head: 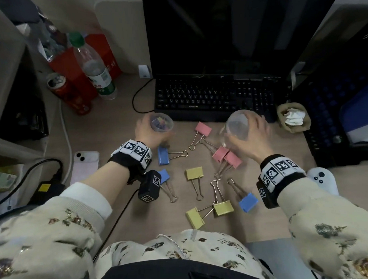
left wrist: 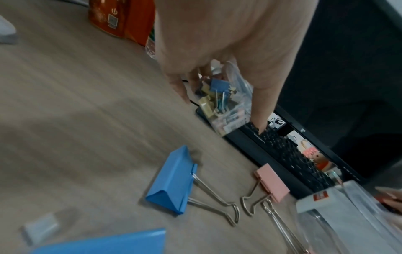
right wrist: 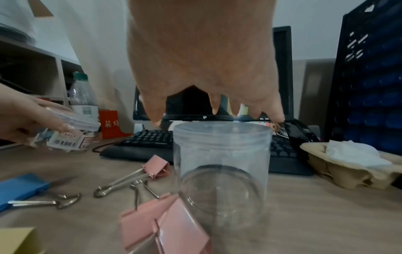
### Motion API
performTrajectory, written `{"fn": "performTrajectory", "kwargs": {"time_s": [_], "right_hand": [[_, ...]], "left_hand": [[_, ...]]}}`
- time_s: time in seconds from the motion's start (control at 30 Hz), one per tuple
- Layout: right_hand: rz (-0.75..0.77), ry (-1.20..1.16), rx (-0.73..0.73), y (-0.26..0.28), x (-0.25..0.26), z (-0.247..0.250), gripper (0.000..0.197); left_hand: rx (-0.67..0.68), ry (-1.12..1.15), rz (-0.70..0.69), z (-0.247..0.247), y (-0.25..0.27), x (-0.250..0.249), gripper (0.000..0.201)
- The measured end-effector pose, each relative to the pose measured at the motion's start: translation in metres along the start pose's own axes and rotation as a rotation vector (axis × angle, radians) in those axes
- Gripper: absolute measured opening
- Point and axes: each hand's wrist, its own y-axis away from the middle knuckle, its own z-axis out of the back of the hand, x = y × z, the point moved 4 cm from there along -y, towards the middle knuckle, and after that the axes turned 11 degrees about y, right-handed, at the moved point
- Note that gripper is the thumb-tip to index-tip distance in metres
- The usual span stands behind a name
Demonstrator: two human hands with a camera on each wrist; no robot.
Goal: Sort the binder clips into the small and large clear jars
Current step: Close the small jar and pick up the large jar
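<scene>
Small clear jar (head: 161, 122): gripped in the left hand (head: 146, 130), fingers curled round its wall, held tilted above the surface (head: 116, 137) just before the keyboard (head: 210, 96). Contents: several small binder clips, blue and yellow, seen through the wall in the left wrist view; barcode label on its side.

Large clear jar (head: 237, 125): no clips visible inside; the right hand (head: 254, 134) is spread over its mouth, fingertips (right wrist: 155, 118) curled down at the rim. In the right wrist view its base sits low by the surface beside two pink clips; whether it touches cannot be told.

Large binder clips, loose on the surface between the two forearms:
- pink clip (head: 203, 129) near the keyboard edge;
- pink pair (head: 226, 156), touching each other, just beside the large jar;
- blue clip (head: 163, 155) below the left hand; another blue one (head: 164, 176) partly hidden by the wrist camera; a third (head: 248, 202) near the right wrist;
- yellow clip (head: 194, 173) at centre; two yellow ones (head: 223, 208) nearest the person, handles crossing.

Paper tray (head: 294, 117) with crumpled tissue at right.
</scene>
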Motion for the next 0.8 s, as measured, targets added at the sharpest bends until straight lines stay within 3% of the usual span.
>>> {"fn": "performTrajectory", "kwargs": {"time_s": [0.1,0.27,0.43,0.57,0.7,0.8], "right_hand": [[-0.050,0.089,0.114,-0.001,-0.003,-0.008,0.102],[-0.147,0.047,0.116,-0.004,-0.007,0.003,0.106],[-0.176,0.053,0.198,-0.008,-0.003,0.004,0.114],[-0.157,0.045,0.188,-0.007,0.003,0.007,0.109],[-0.164,0.057,0.154,-0.003,0.006,0.011,0.109],[-0.139,0.025,0.059,0.003,0.010,0.021,0.108]], "left_hand": [[0.018,0.058,0.051,-0.007,-0.015,0.010,0.079],[0.043,0.163,0.100,-0.017,-0.026,0.014,0.058],[0.088,0.164,0.145,-0.025,-0.024,0.014,0.074],[0.176,0.024,0.205,-0.027,-0.025,0.021,0.093],[0.175,0.042,0.205,-0.020,-0.022,0.015,0.099],[0.126,0.014,0.087,-0.011,-0.019,0.002,0.104]]}}
